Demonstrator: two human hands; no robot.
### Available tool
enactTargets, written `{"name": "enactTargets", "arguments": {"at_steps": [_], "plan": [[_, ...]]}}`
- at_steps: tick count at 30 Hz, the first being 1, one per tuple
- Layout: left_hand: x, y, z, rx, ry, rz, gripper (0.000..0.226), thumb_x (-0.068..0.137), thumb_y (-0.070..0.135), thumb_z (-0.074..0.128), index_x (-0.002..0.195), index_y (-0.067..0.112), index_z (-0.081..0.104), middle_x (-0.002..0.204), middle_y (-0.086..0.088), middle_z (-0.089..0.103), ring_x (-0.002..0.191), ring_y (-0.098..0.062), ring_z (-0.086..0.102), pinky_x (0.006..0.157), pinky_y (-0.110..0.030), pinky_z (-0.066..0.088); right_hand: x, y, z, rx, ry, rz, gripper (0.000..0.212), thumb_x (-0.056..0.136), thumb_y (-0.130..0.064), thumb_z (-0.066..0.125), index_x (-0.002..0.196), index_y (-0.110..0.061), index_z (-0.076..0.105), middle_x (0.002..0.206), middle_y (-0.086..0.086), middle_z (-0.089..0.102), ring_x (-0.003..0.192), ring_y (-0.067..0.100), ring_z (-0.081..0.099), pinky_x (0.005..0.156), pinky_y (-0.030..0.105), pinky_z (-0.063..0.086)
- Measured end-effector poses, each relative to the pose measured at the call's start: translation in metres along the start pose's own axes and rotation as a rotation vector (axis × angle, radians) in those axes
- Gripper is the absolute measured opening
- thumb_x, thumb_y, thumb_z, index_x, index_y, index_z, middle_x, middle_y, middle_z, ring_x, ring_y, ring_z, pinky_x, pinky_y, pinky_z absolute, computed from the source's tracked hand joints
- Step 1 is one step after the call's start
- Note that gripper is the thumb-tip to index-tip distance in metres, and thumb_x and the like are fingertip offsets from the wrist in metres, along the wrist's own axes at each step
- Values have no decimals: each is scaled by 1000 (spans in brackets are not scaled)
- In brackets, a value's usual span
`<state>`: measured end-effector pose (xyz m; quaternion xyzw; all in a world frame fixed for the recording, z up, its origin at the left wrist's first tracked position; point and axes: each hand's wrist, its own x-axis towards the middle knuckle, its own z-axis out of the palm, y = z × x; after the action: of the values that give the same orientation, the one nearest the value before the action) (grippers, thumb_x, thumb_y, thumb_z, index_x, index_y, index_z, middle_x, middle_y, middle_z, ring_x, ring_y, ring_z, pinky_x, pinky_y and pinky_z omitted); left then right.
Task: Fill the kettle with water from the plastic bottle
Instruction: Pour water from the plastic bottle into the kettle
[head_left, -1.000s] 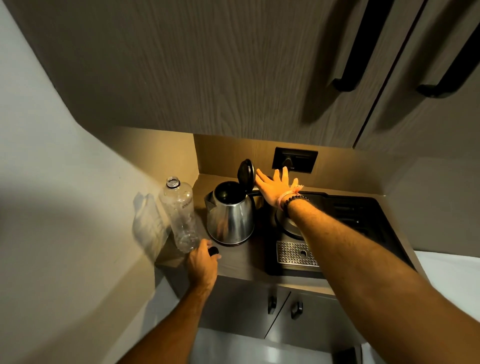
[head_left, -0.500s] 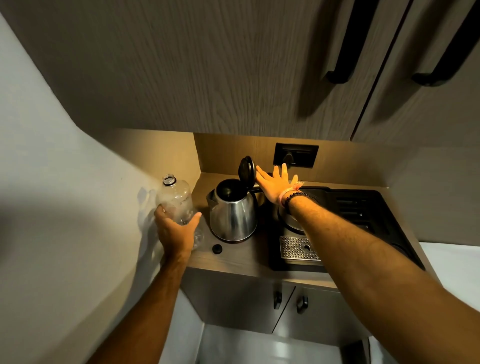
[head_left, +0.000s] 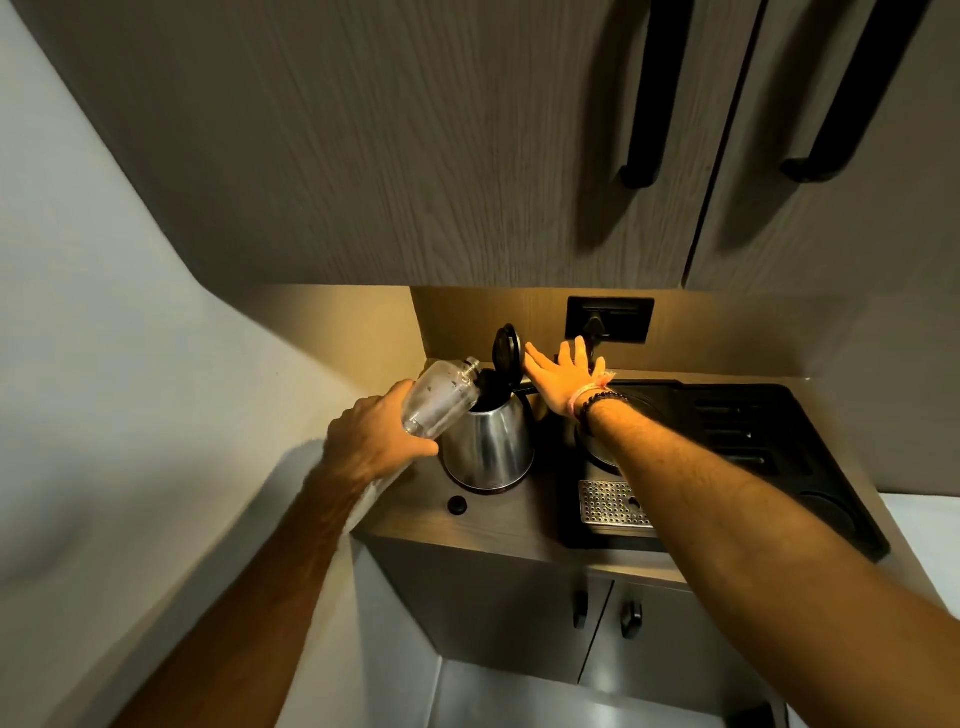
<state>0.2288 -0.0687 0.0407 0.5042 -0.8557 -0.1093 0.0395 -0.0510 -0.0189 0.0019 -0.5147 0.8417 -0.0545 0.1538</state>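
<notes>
A steel kettle (head_left: 491, 441) stands on the counter with its black lid (head_left: 506, 351) hinged up. My left hand (head_left: 374, 439) grips a clear plastic bottle (head_left: 441, 397) by its lower body and holds it tilted, its uncapped mouth over the kettle's open top. My right hand (head_left: 563, 379) is flat with fingers spread, fingertips at the back of the raised lid. The bottle's black cap (head_left: 457, 504) lies on the counter in front of the kettle. I cannot tell whether water is flowing.
A black coffee machine tray (head_left: 727, 467) with a metal drip grate (head_left: 610, 504) sits right of the kettle. A wall socket (head_left: 610, 319) is behind. Wall cabinets (head_left: 467, 156) hang close overhead. Wall closes the left side; cupboard doors (head_left: 597, 623) below.
My left hand left the cap on the counter, gripped the bottle, lifted it and tilted its mouth over the kettle. My right hand stayed at the lid.
</notes>
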Motion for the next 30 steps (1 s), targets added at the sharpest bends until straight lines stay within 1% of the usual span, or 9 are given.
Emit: {"name": "enactTargets", "arguments": {"at_steps": [1,3,9,11,14,20,25,28,30], "plan": [[-1,2,-5,46,-9,-3,93,61,66,73,139,33,37,121,-2,64,87,-20,56,77,-34,50,0,0,-1,-3,-3,-1,75,83,-74,12,151,-44,-2,164,16,-5,149,37,-17,112,67,-9],[-2,6,-16,123,-34,-3,87,60,67,74,134,32,41,117,-2,65,84,-18,53,74,-33,45,0,1,-2,-3,-12,-2,74,85,-74,12,151,-44,-2,164,16,-6,149,37,-18,112,67,-9],[-2,22,-45,367,-103,23,80,62,63,76,127,27,48,114,-2,63,90,-20,55,75,-32,42,0,1,-2,9,-16,0,75,84,-75,11,151,-44,-2,164,16,-6,149,36,-17,113,66,-8],[0,28,-51,415,-134,28,78,62,61,77,126,26,50,114,-2,63,96,-22,59,78,-33,45,0,1,-2,14,-17,5,75,85,-75,11,151,-44,-1,164,16,-6,149,36,-17,113,66,-8],[1,39,-58,473,-165,14,77,62,58,77,126,26,51,115,-3,62,103,-24,60,87,-36,51,0,2,-3,14,-21,2,75,86,-75,13,152,-43,-1,164,16,-6,149,37,-17,113,66,-9],[-1,58,-71,574,-201,-5,71,66,53,77,127,26,52,121,-4,61,111,-26,58,95,-43,48,-1,1,-5,-29,-41,-10,76,87,-74,20,151,-42,-4,164,18,-6,149,38,-17,113,67,-7],[0,71,-79,696,-191,-14,67,68,47,78,127,28,53,119,-4,62,108,-26,59,94,-43,50,-1,1,-6,-31,-45,-1,75,87,-74,15,152,-41,-3,164,18,-6,149,38,-17,114,67,-6],[0,74,-83,688,-114,41,60,79,35,77,134,27,54,121,-4,62,111,-28,60,93,-43,50,0,-1,-7,-23,-50,9,75,87,-75,14,152,-41,-2,164,17,-5,149,37,-16,114,66,-7],[1,75,-84,713,-99,55,59,84,31,73,139,28,51,126,-4,60,116,-29,57,96,-44,47,-1,0,-7,-26,-56,7,76,86,-75,15,152,-41,-2,164,18,-5,149,38,-16,114,67,-7]]}}
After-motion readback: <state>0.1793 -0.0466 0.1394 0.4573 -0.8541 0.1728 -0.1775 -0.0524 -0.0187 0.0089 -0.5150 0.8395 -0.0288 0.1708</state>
